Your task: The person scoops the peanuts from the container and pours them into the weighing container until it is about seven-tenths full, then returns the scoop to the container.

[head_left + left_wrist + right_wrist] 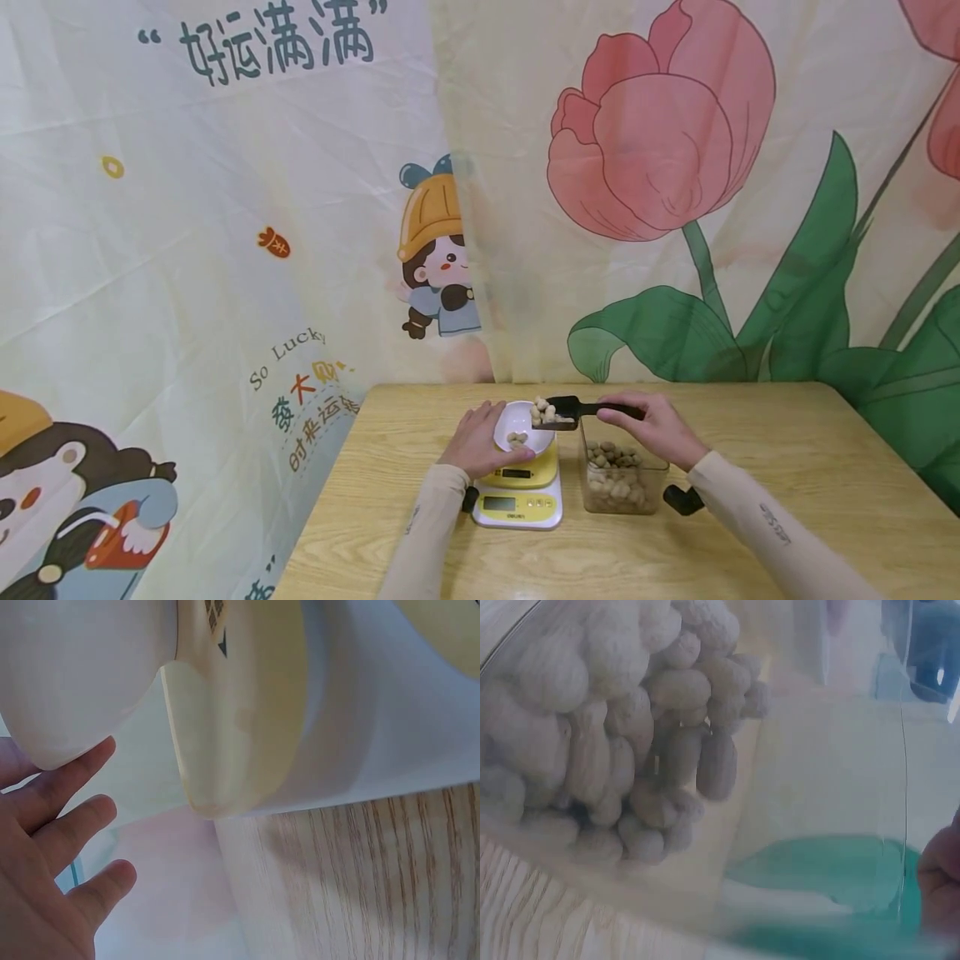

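My left hand holds the small white bowl by its side, fingers along the left and thumb at the front. A few peanuts lie inside the bowl. It sits over the yellow top of a kitchen scale; in the left wrist view the bowl rises above the scale's plate. In my right hand is the handle of a black scoop. Peanuts are heaped in the scoop, whose tip overlaps the bowl's right rim.
A clear plastic container of peanuts stands right of the scale, below the scoop's handle. Under everything is a wooden table. A printed cloth hangs behind the table's far edge and along the left.
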A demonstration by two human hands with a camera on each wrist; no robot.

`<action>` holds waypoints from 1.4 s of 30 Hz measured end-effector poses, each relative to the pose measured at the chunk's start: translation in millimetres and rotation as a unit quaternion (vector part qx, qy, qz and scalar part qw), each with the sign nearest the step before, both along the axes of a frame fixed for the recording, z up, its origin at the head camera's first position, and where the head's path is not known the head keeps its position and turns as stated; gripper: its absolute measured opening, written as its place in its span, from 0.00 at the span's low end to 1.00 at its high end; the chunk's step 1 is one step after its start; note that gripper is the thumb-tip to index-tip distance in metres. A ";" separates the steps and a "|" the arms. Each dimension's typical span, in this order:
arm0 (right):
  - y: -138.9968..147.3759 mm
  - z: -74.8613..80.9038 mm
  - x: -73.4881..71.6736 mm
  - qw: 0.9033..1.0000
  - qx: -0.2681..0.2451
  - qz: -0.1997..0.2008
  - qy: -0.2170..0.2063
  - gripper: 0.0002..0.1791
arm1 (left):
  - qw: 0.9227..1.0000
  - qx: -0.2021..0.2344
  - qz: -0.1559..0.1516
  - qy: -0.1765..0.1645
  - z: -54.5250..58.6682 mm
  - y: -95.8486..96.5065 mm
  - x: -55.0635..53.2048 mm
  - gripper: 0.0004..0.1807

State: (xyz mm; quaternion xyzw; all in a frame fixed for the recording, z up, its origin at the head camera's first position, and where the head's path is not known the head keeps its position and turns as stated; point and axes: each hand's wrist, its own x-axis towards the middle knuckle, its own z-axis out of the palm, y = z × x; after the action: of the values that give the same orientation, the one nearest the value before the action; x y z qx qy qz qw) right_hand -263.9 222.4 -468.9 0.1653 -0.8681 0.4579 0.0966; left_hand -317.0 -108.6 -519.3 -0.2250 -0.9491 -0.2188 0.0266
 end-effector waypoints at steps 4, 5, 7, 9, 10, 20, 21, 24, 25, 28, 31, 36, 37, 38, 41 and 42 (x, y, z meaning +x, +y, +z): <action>-5.2 0.9 -2.7 1.000 0.021 0.004 0.002 0.19 | 1.000 0.000 -0.004 0.006 0.3 -0.1 -0.1 0.64; -5.9 1.3 -3.2 1.000 0.030 0.007 0.003 0.19 | 1.000 0.000 -0.003 0.007 0.4 0.2 -0.2 0.64; -7.1 2.4 -3.9 0.999 0.047 0.012 0.006 0.20 | 1.000 0.000 -0.004 0.007 0.1 0.4 -0.3 0.64; -8.4 3.6 -4.6 0.998 0.064 0.018 0.006 0.20 | 1.000 0.000 -0.002 0.007 -0.2 0.6 0.4 0.65; -9.0 4.0 -4.9 0.997 0.072 0.023 0.007 0.20 | 1.000 0.000 -0.001 0.005 -0.4 0.7 0.7 0.65; -14.8 24.9 -11.0 0.985 0.150 0.080 0.011 0.11 | 1.000 -0.001 0.001 0.009 -0.4 1.8 3.6 0.65; -14.7 27.1 -11.6 0.984 0.154 0.087 0.011 0.11 | 1.000 -0.002 0.001 0.009 -0.4 2.0 3.8 0.65; -14.0 33.4 -11.4 0.982 0.165 0.093 0.012 0.10 | 1.000 -0.003 0.001 0.009 -0.2 2.3 3.7 0.65; -13.8 35.2 -11.0 0.981 0.167 0.093 0.013 0.10 | 1.000 -0.004 0.002 0.010 -0.1 2.3 3.5 0.65; -13.4 39.1 -9.7 0.981 0.172 0.091 0.016 0.10 | 1.000 -0.004 0.003 0.012 -0.2 2.0 2.8 0.65; -13.0 40.4 -8.9 0.981 0.173 0.091 0.018 0.10 | 1.000 -0.002 0.005 0.012 -1.0 1.6 1.5 0.65; -11.2 39.2 -7.5 0.981 0.170 0.092 0.021 0.13 | 1.000 -0.001 0.006 0.007 -2.2 1.9 0.7 0.65; -10.8 38.4 -7.2 0.981 0.169 0.093 0.022 0.13 | 1.000 -0.002 0.006 0.006 -2.2 1.9 0.9 0.66; -10.5 37.3 -7.0 0.981 0.168 0.092 0.024 0.13 | 1.000 -0.003 0.007 0.006 -2.2 2.0 1.2 0.66; -9.8 33.4 -6.1 0.983 0.161 0.085 0.035 0.12 | 1.000 0.001 0.007 0.007 -2.0 2.5 1.9 0.66; -9.6 31.8 -5.6 0.983 0.158 0.081 0.040 0.12 | 1.000 0.001 0.008 0.007 -1.9 2.6 2.1 0.66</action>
State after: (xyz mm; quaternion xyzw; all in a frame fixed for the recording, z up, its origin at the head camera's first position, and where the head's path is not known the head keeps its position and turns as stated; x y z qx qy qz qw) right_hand -269.5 212.8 -437.1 0.2669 -0.9086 0.3143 0.0667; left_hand -314.8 -106.0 -521.2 -0.2191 -0.9504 -0.2179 0.0351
